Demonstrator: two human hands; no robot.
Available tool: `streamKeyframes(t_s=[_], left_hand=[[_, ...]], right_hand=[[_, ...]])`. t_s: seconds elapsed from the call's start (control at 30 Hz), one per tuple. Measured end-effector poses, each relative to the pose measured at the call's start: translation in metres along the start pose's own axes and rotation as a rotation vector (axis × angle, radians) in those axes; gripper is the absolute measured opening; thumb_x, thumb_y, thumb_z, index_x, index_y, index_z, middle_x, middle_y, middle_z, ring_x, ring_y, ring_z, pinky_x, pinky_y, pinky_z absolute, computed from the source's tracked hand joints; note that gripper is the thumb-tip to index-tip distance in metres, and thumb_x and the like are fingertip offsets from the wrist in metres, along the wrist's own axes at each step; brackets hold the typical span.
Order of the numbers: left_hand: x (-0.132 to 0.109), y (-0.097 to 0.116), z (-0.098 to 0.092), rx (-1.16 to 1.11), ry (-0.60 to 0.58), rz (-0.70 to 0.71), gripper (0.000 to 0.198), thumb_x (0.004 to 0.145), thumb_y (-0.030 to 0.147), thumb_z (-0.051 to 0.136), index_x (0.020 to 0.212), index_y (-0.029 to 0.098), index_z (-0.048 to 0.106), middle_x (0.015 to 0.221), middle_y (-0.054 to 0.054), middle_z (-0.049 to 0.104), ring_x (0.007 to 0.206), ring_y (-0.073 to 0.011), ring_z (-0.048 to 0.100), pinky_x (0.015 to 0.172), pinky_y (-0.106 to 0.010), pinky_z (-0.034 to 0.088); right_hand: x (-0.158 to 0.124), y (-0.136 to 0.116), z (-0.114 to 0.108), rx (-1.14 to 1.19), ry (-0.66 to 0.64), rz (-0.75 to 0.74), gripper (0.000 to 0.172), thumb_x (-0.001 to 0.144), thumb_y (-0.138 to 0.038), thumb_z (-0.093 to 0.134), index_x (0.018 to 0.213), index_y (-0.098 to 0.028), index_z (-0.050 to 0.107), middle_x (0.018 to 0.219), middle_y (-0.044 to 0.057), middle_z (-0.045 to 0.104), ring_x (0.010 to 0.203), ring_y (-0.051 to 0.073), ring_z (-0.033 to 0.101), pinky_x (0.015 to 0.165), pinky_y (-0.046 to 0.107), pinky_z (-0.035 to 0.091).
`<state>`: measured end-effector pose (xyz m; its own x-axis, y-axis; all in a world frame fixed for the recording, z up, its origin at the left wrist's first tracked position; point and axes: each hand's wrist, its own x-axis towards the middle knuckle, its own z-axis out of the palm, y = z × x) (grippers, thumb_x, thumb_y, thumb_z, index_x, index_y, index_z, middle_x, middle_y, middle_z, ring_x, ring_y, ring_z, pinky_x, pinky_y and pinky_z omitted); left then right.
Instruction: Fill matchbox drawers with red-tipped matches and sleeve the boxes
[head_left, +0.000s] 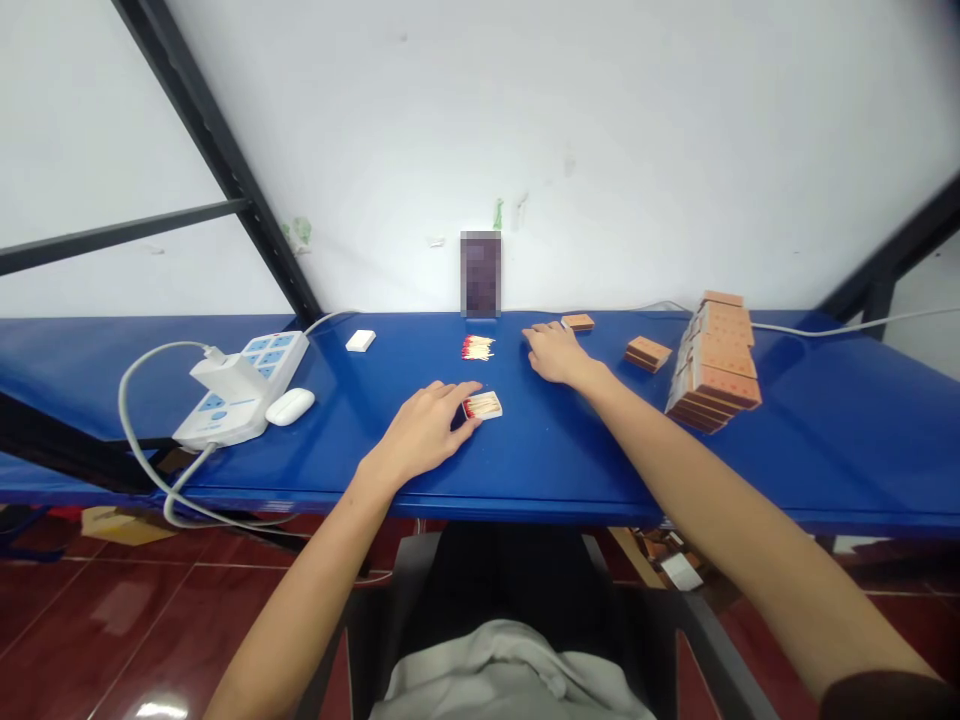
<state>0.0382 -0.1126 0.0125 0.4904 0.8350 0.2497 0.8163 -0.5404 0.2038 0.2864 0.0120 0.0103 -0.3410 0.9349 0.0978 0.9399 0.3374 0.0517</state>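
A small white matchbox tray filled with red-tipped matches lies on the blue table. My left hand grips its left end between thumb and fingers. Behind the tray is a loose pile of red-headed matches. To the right of that pile, my right hand rests on the table with its fingers stretched to the left and nothing visible in them. Just behind its knuckles lies a brown matchbox, partly covered by the hand.
At right stand a tall stack of matchboxes and a shorter stack. A white power strip with cables, a white earbud case and a small white box lie left. A blurred dark panel leans on the wall.
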Motion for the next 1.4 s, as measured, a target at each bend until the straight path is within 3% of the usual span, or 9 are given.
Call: streamKeyframes(t_s=[0.1, 0.27, 0.53, 0.73, 0.93, 1.03, 1.13, 1.3, 1.4], left_hand=[[0.007, -0.006, -0.002, 0.008, -0.001, 0.006, 0.046, 0.1, 0.041, 0.053, 0.142, 0.021, 0.056, 0.116, -0.01, 0.071, 0.106, -0.0289, 0.064, 0.092, -0.042, 0.051], [0.022, -0.023, 0.001, -0.003, -0.014, -0.03, 0.048, 0.098, 0.044, 0.058, 0.138, 0.019, 0.059, 0.107, -0.01, 0.072, 0.101, -0.0293, 0.064, 0.087, -0.041, 0.051], [0.021, -0.025, 0.012, -0.094, 0.059, -0.074, 0.042, 0.095, 0.042, 0.063, 0.131, 0.021, 0.061, 0.109, -0.007, 0.073, 0.101, -0.0268, 0.063, 0.09, -0.04, 0.049], [0.021, -0.028, 0.014, -0.139, 0.052, 0.013, 0.037, 0.097, 0.045, 0.061, 0.127, 0.023, 0.062, 0.108, -0.006, 0.073, 0.091, -0.0247, 0.063, 0.086, -0.039, 0.049], [0.022, -0.029, 0.014, -0.23, 0.044, 0.027, 0.034, 0.095, 0.037, 0.064, 0.126, 0.024, 0.062, 0.101, -0.004, 0.073, 0.085, -0.0221, 0.062, 0.082, -0.037, 0.049], [0.022, -0.028, 0.015, -0.277, 0.053, 0.045, 0.032, 0.095, 0.034, 0.065, 0.125, 0.023, 0.063, 0.095, -0.003, 0.072, 0.083, -0.0209, 0.063, 0.082, -0.036, 0.05], [0.023, -0.027, 0.018, -0.415, 0.087, 0.047, 0.038, 0.093, 0.03, 0.066, 0.13, 0.023, 0.06, 0.102, -0.003, 0.072, 0.08, -0.0177, 0.064, 0.081, -0.034, 0.054], [0.023, -0.027, 0.024, -0.608, 0.158, 0.034, 0.047, 0.087, 0.024, 0.069, 0.132, 0.022, 0.057, 0.121, -0.008, 0.067, 0.087, -0.0157, 0.068, 0.084, -0.035, 0.06], [0.023, -0.028, 0.026, -0.618, 0.188, 0.036, 0.044, 0.085, 0.02, 0.067, 0.128, 0.021, 0.058, 0.122, -0.01, 0.063, 0.091, -0.0161, 0.069, 0.087, -0.036, 0.062]], right_hand=[[-0.013, -0.01, -0.016, 0.006, -0.08, -0.135, 0.058, 0.091, -0.012, 0.048, 0.148, -0.012, 0.052, 0.135, 0.02, 0.064, 0.126, 0.037, 0.054, 0.103, 0.047, 0.044], [-0.033, -0.027, -0.041, 0.268, -0.171, -0.354, 0.061, 0.08, -0.018, 0.066, 0.141, -0.02, 0.06, 0.127, 0.013, 0.068, 0.118, 0.03, 0.06, 0.094, 0.034, 0.048], [-0.031, -0.037, -0.044, 0.528, -0.177, -0.383, 0.062, 0.078, -0.025, 0.073, 0.138, -0.015, 0.059, 0.102, 0.008, 0.072, 0.083, 0.019, 0.065, 0.075, 0.028, 0.048], [-0.028, -0.034, -0.043, 0.58, -0.181, -0.422, 0.052, 0.076, -0.026, 0.077, 0.126, -0.016, 0.066, 0.106, 0.008, 0.07, 0.091, 0.021, 0.064, 0.08, 0.031, 0.047], [-0.033, -0.034, -0.052, 0.649, -0.273, -0.417, 0.048, 0.08, -0.027, 0.074, 0.126, -0.016, 0.065, 0.108, 0.008, 0.071, 0.093, 0.021, 0.065, 0.082, 0.032, 0.049], [-0.033, -0.034, -0.053, 0.637, -0.261, -0.419, 0.051, 0.079, -0.027, 0.077, 0.127, -0.017, 0.065, 0.116, 0.01, 0.071, 0.104, 0.023, 0.065, 0.092, 0.034, 0.048], [-0.032, -0.039, -0.048, 0.654, -0.273, -0.42, 0.054, 0.078, -0.031, 0.08, 0.128, -0.018, 0.064, 0.113, 0.009, 0.073, 0.1, 0.023, 0.067, 0.088, 0.034, 0.05], [-0.03, -0.053, -0.036, 0.666, -0.102, -0.485, 0.048, 0.082, -0.031, 0.078, 0.125, -0.016, 0.063, 0.114, 0.01, 0.073, 0.103, 0.024, 0.068, 0.089, 0.035, 0.051], [-0.029, -0.057, -0.032, 0.669, -0.078, -0.491, 0.046, 0.082, -0.028, 0.078, 0.124, -0.016, 0.063, 0.114, 0.01, 0.073, 0.104, 0.024, 0.068, 0.091, 0.035, 0.051]])
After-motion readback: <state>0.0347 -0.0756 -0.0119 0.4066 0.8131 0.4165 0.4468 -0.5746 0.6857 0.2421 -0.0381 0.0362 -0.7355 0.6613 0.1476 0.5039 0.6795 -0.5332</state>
